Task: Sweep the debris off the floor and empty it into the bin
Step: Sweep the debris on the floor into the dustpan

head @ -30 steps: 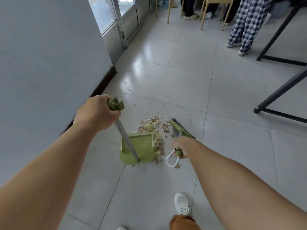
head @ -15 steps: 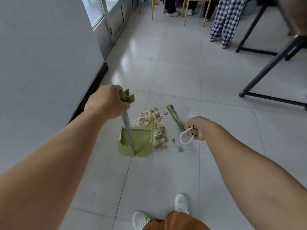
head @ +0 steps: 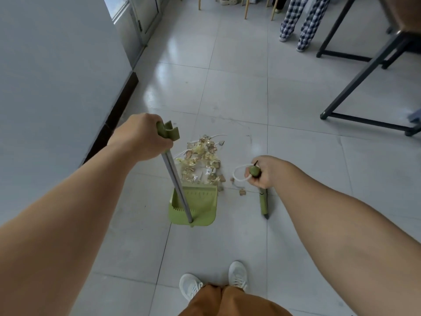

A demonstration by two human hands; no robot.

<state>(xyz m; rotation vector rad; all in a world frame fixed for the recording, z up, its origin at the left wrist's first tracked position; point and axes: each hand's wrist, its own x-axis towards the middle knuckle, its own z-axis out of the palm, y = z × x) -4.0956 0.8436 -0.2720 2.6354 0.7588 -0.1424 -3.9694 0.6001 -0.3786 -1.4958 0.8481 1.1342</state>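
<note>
A green dustpan (head: 195,206) rests on the tiled floor, its mouth facing a heap of pale shavings and scraps, the debris (head: 203,162). My left hand (head: 143,136) grips the green top of the dustpan's metal pole (head: 176,185). My right hand (head: 264,171) is closed around the green handle of the broom, whose white hanging loop (head: 239,173) sticks out to the left. The broom's green head (head: 264,202) shows below that hand, to the right of the dustpan. A few scraps (head: 241,192) lie between dustpan and broom. No bin is in view.
A grey wall with a dark skirting (head: 114,115) runs along the left. Black table legs (head: 355,80) stand at the right. At the top, a person in checked trousers (head: 300,21) stands beside wooden chair legs. My white shoes (head: 237,275) are at the bottom.
The broom has swung from beyond the debris, on its right, back toward me; its head now sits right of the dustpan. My right hand moved right. The dustpan and left hand kept their place.
</note>
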